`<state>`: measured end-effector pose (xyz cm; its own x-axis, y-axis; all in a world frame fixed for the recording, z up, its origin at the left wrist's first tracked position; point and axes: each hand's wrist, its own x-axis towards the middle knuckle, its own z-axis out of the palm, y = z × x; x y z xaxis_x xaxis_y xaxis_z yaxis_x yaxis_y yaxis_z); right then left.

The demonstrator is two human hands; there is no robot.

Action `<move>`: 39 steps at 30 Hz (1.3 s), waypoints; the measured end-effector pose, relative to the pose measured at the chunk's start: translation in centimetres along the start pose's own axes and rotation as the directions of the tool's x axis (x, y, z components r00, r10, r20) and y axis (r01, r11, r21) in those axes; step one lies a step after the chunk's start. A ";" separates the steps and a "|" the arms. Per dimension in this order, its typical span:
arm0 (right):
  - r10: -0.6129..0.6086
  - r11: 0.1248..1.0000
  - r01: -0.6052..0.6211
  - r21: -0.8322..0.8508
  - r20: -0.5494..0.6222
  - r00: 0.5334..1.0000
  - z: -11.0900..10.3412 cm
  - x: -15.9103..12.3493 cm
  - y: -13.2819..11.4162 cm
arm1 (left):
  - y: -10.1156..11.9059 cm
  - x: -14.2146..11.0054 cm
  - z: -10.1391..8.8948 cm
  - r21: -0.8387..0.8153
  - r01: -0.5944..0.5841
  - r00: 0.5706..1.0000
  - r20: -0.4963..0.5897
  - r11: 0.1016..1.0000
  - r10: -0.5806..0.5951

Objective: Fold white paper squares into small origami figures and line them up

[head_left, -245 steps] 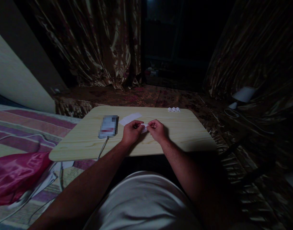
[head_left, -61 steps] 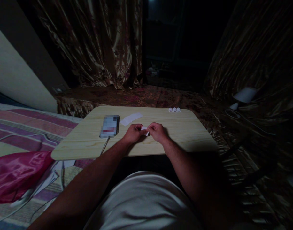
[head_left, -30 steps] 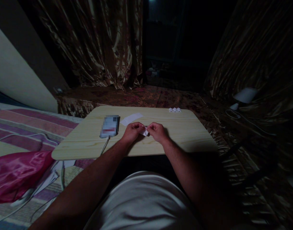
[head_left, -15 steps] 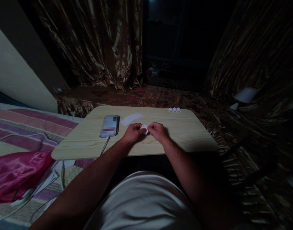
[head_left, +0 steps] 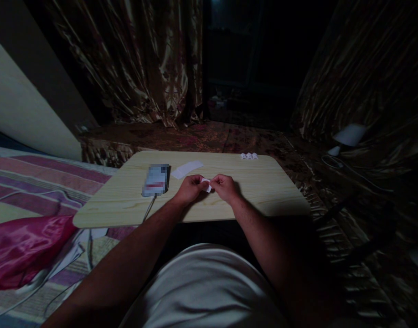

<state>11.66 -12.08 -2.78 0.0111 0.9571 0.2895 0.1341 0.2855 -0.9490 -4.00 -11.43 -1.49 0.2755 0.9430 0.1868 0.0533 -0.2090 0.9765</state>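
Note:
Between my two hands is a small piece of folded white paper [head_left: 206,185], held just above the light wooden table [head_left: 236,200]. My left hand [head_left: 190,187] pinches its left side, thumb on top. The fingers of my right hand [head_left: 225,186] are closed on its right edge. Exact creases are too small to make out. Behind my left hand lie flat white paper strips [head_left: 187,169], overlapping each other. Three small folded white paper shapes [head_left: 249,156] stand in a row at the far right edge of the table.
A phone [head_left: 156,180], blurred out, lies on the table's left with a cable [head_left: 149,207] running off the front edge. On the left, a bed [head_left: 41,182] carries a pink shiny cloth [head_left: 27,250]. A white lamp [head_left: 350,135] stands at the right beyond the table.
Both hands stay in almost the same place on the paper. My left fingers and the paper have shifted very slightly; the rest looks unchanged.

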 end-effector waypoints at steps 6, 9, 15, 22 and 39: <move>0.017 1.000 -0.017 0.014 -0.009 1.000 -0.1 0.0 -0.1 | -0.3 0.0 0.0 0.019 -0.014 0.999 0.031 1.000 0.014; 0.018 1.000 -0.018 0.022 -0.011 1.000 -0.1 0.0 -0.1 | -0.1 -0.1 0.0 0.005 0.011 0.999 0.038 1.000 -0.011; 0.025 0.998 -0.024 0.053 -0.013 1.000 -0.2 -0.1 -0.3 | -0.5 0.0 -0.2 0.039 0.014 0.997 0.073 0.999 -0.017; 0.027 0.996 -0.025 0.082 -0.022 0.999 -0.3 -0.2 -0.6 | -0.4 0.0 -0.3 -0.004 0.051 0.996 0.074 0.999 -0.051; 0.094 0.990 -0.093 0.105 -0.012 0.995 -0.5 -0.2 -1.0 | 0.5 -0.3 0.0 -0.153 0.007 1.000 -0.018 0.988 -0.010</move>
<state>12.01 -12.57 -1.82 0.0358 0.9791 0.2001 0.0278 0.1992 -0.9796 -4.07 -11.78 -1.00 0.2576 0.9496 0.1787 -0.0921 -0.1600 0.9828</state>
